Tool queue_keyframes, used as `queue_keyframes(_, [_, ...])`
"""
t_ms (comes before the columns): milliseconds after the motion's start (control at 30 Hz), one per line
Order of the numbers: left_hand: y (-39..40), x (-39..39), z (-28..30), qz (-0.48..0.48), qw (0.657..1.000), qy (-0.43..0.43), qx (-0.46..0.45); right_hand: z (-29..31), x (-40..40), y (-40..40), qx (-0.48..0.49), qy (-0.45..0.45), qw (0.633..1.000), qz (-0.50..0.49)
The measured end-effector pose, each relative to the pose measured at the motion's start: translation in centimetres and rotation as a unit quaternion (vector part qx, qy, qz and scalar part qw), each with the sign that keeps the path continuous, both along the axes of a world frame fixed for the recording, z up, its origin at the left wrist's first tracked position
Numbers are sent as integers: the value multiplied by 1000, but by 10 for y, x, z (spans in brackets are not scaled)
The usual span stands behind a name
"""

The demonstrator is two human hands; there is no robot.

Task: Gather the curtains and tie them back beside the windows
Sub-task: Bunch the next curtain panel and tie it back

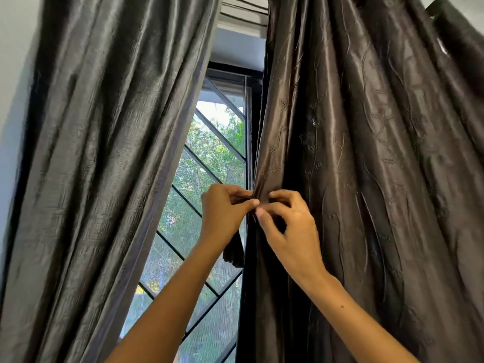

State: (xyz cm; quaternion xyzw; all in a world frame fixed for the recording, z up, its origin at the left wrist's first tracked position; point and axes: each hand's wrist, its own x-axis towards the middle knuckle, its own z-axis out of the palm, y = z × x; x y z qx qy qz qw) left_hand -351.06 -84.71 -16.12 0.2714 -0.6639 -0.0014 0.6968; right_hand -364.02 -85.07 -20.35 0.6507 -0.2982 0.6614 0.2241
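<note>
Two dark, shiny curtains hang before a window. The left curtain hangs loose to the left of the gap. The right curtain, embroidered with leafy stems, is bunched at its inner edge. My left hand pinches that bunched edge from the window side, thumb and fingers curled on the fabric. My right hand pinches the same gathered spot from the right, its fingertips meeting the left hand's. A short dark strip of fabric hangs below my left hand.
Behind the gap, the window has a dark frame, a mesh screen and diagonal bars, with green trees outside. A pale wall runs along the far left. A curtain rod and dark lines cross the top.
</note>
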Motion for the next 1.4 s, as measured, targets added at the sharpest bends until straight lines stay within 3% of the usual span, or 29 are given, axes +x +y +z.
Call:
queue_keyframes(67, [-2,1,1,0,1000,13,11,6,-10,-3,-3,-72,997,10])
queue_keyframes(133, [-4,5,0,3,999,22,23,11,-22,-6,68,-133,988,34])
queue_keyframes(233, [-7,11,0,7,999,26,39,18,-30,-16,199,-170,959,113])
queue_keyframes(300, [-8,12,1,2,998,26,49,21,-26,-21,233,-180,937,188])
queue_keyframes(400, [-10,10,2,-1,998,27,55,24,-21,-21,221,-197,910,292])
queue_keyframes(467, [-12,10,1,12,998,26,51,25,-22,-13,168,-204,917,298])
queue_keyframes(533, [-11,15,0,46,998,25,34,25,-35,-7,99,-207,954,194])
queue_keyframes(600, [-10,23,2,85,996,29,13,23,-54,-1,59,-180,982,15])
queue_keyframes(700, [-10,33,4,110,994,28,-5,18,-68,14,17,-122,957,-264])
queue_keyframes(767, [-10,30,3,109,994,15,-11,10,-48,26,-81,-8,949,-306])
queue_keyframes(833, [-11,22,1,107,994,3,-15,3,-20,29,-100,85,949,-286])
queue_keyframes(900, [-11,13,0,110,994,-1,-16,6,1,28,8,44,967,-250])
queue_keyframes(967, [-12,9,-1,115,993,-2,-19,17,8,22,140,-14,958,-251])
queue_keyframes(1033, [-11,7,-2,120,993,-4,-21,27,8,16,208,-50,952,-218])
queue_keyframes(1300, [-9,14,-2,103,995,4,-20,53,17,-16,262,-163,947,86])
queue_keyframes(1400, [-8,18,-1,102,995,7,-19,52,19,-23,251,-171,943,138])
